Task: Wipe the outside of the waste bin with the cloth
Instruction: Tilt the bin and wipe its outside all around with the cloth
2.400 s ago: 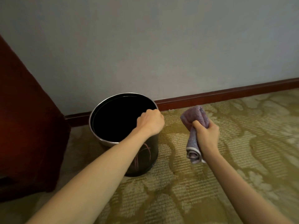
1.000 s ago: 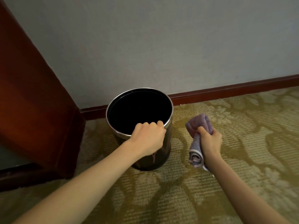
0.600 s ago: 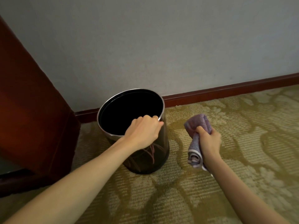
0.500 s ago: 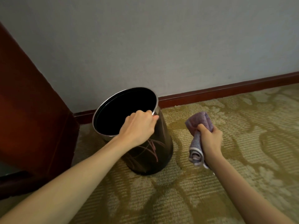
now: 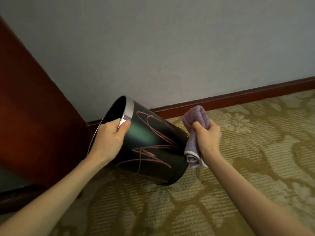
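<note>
Waste bin: black, pink scribbles, silver rim pinched by left hand, thumb outside, fingers curled over the rim. Right hand is fisted around the purple cloth, touching the bin's base end. Versus 0.5 s ago: bin tipped far toward the wooden cabinet, mouth facing it. Bin's lower edge rests on patterned carpet, near the baseboard.

Waste bin: black, pink scribbles, silver rim. Cloth: lilac, white edge. Carpet: olive-cream floral. Skirting: red-brown.
</note>
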A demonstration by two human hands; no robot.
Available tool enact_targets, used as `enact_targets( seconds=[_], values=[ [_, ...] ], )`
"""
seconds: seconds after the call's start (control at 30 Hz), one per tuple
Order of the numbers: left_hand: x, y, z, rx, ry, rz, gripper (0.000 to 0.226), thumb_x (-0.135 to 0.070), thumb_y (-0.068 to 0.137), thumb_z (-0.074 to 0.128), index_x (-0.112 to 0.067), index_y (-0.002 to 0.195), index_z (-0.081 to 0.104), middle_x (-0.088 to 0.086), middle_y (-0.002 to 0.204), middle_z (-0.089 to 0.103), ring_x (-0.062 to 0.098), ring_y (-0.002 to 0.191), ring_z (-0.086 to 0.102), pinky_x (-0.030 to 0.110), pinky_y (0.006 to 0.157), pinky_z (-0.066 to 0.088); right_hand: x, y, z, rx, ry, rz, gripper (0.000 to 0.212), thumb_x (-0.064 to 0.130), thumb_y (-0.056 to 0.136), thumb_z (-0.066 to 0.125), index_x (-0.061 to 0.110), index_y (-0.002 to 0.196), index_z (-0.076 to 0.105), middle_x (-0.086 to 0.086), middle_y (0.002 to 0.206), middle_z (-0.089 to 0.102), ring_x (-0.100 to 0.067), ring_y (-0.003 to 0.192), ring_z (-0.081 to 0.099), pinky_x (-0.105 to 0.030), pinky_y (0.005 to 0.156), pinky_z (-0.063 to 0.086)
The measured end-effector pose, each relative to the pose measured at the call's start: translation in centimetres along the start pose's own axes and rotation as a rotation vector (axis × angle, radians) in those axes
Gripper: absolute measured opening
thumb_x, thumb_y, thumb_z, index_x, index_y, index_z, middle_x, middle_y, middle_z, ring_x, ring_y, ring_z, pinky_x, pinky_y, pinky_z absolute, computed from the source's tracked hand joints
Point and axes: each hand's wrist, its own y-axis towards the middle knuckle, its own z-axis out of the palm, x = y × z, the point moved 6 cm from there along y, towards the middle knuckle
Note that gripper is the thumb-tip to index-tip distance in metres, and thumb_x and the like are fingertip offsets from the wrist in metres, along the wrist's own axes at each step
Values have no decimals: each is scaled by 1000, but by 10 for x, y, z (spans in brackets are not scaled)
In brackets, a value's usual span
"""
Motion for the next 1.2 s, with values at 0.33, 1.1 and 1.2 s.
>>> enact_targets(
  seconds=[0.33, 1.1, 1.2],
  values=[
    [34, 20, -18, 18, -46, -199, 50, -42, 95, 48, 0, 68, 55, 10, 64, 57, 20, 60, 54, 34, 58, 36, -13, -22, 48, 90, -89, -94, 11, 27, 75, 60, 27, 86, 60, 14, 82, 64, -2, 81, 61, -23, 69, 45],
    [32, 31, -6, 82, -156, -110, 52, -35, 99, 44, 0, 61, 44, -6, 47, 39, 13, 47, 40, 34, 53, 32, -20, 45, 95, 181, -528, 40, 24, 44, 78, 60, 23, 90, 62, -8, 95, 65, -27, 85, 57, -35, 75, 42],
    [34, 32, -6, 51, -150, -121, 53, -37, 99, 44, -4, 57, 41, -2, 47, 34, 15, 46, 34, 35, 52, 28, -17, 30, 90, 105, -475, 0, 21, 43, 78, 58, 24, 89, 60, -4, 90, 64, -29, 88, 59, -42, 84, 46]
  ],
)
